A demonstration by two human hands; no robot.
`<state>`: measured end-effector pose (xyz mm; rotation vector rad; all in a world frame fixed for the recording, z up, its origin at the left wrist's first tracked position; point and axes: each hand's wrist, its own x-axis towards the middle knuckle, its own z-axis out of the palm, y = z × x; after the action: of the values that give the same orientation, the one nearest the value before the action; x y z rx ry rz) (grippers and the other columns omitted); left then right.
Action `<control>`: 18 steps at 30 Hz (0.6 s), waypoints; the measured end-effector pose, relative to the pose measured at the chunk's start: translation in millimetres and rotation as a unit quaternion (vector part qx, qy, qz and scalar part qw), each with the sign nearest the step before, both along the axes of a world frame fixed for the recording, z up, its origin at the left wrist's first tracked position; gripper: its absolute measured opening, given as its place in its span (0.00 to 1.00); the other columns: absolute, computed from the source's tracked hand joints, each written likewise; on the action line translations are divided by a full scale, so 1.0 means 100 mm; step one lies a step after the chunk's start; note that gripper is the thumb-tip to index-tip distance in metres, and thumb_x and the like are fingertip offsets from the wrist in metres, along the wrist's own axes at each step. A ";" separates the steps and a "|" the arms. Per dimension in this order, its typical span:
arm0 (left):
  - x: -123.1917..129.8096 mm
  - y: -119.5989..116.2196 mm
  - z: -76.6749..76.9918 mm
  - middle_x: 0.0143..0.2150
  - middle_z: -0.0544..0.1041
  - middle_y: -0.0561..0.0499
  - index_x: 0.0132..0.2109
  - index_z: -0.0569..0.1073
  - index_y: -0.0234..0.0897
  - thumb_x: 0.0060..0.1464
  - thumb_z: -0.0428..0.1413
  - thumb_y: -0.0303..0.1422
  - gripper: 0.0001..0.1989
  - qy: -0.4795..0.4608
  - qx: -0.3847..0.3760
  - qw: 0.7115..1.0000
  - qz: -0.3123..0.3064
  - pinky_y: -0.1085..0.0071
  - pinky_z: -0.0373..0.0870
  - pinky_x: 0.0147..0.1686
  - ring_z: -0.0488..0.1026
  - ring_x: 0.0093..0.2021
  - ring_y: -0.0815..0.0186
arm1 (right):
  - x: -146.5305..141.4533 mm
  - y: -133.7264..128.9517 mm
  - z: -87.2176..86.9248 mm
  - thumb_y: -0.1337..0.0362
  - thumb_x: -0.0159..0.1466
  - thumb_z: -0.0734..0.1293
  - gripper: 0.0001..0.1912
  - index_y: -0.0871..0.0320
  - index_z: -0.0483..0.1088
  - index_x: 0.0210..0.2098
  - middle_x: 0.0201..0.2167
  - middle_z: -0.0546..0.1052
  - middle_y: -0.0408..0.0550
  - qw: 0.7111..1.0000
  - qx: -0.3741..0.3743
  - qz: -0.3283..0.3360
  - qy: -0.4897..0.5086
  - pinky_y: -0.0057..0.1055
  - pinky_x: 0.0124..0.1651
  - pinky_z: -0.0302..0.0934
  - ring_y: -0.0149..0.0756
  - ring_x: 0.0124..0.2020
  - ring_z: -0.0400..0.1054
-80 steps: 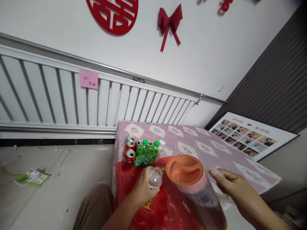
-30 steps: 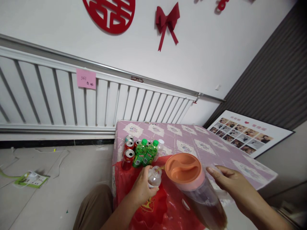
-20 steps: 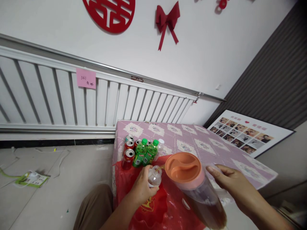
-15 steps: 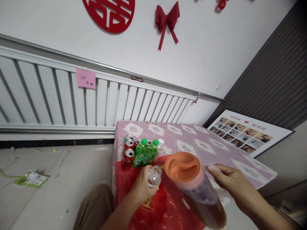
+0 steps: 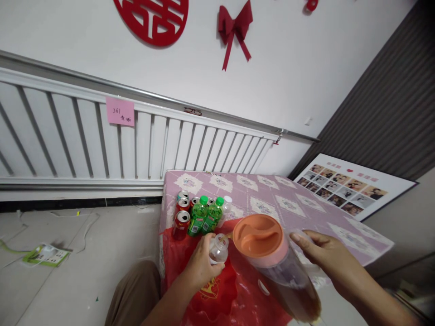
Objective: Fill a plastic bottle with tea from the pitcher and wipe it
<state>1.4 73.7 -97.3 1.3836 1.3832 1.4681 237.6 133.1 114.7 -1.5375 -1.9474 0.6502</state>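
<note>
My left hand [image 5: 201, 265] is closed round a clear plastic bottle [image 5: 219, 249] with no cap, its mouth tilted towards me. Gripped by its handle in my right hand [image 5: 321, 251] is a pitcher [image 5: 288, 285] with an orange lid and brown liquid inside. The pitcher leans left, and its spout meets the bottle's mouth; a brownish tint shows there. Beyond my left hand stand two green bottles [image 5: 200, 217] with green caps, a white-capped clear bottle [image 5: 227, 206] and several opened drink cans [image 5: 181, 224]. Below the bottle lies a red scalloped tray [image 5: 231, 294].
A purple patterned cloth [image 5: 265, 199] covers the table, with red plastic sheeting [image 5: 251, 308] on its near part. Behind runs a white radiator [image 5: 142, 145] bearing a pink note [image 5: 120, 111]. A framed photo board [image 5: 353, 185] leans at the right. A green packet [image 5: 45, 255] lies on the floor.
Both hands keep their holds on the bottle and the pitcher, almost unmoved. The view has shifted very slightly.
</note>
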 end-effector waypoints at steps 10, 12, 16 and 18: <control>0.00 0.01 0.01 0.59 0.68 0.41 0.59 0.59 0.38 0.40 0.64 0.24 0.38 0.000 0.003 1.000 0.001 0.56 0.62 0.61 0.67 0.59 0.53 | 0.02 0.03 -0.02 0.34 0.51 0.65 0.29 0.55 0.65 0.18 0.17 0.60 0.39 1.000 0.003 0.001 -0.016 0.28 0.24 0.48 0.32 0.22 0.53; 0.00 0.01 0.02 0.58 0.68 0.41 0.58 0.60 0.38 0.40 0.63 0.23 0.38 0.002 0.003 1.000 0.000 0.57 0.62 0.60 0.67 0.59 0.53 | 0.02 0.03 -0.02 0.34 0.51 0.65 0.29 0.55 0.65 0.18 0.17 0.60 0.39 1.000 0.003 0.002 -0.018 0.28 0.25 0.49 0.32 0.22 0.53; 0.00 -0.01 0.03 0.59 0.67 0.40 0.59 0.59 0.37 0.39 0.63 0.23 0.39 0.008 -0.010 1.000 0.000 0.56 0.62 0.60 0.66 0.60 0.52 | 0.03 0.04 -0.02 0.34 0.51 0.65 0.29 0.56 0.66 0.18 0.18 0.60 0.39 1.000 -0.004 0.001 -0.025 0.28 0.25 0.50 0.33 0.23 0.54; -0.01 -0.01 0.02 0.60 0.67 0.39 0.60 0.58 0.37 0.39 0.63 0.23 0.39 0.011 -0.011 1.000 0.000 0.56 0.61 0.61 0.65 0.60 0.52 | 0.03 0.04 -0.01 0.34 0.52 0.64 0.30 0.56 0.66 0.20 0.19 0.61 0.40 1.000 -0.011 0.005 -0.026 0.29 0.27 0.50 0.33 0.25 0.54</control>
<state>0.8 73.0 -95.1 1.3893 1.4082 1.4378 240.9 137.1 113.5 -1.5748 -1.9939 0.6441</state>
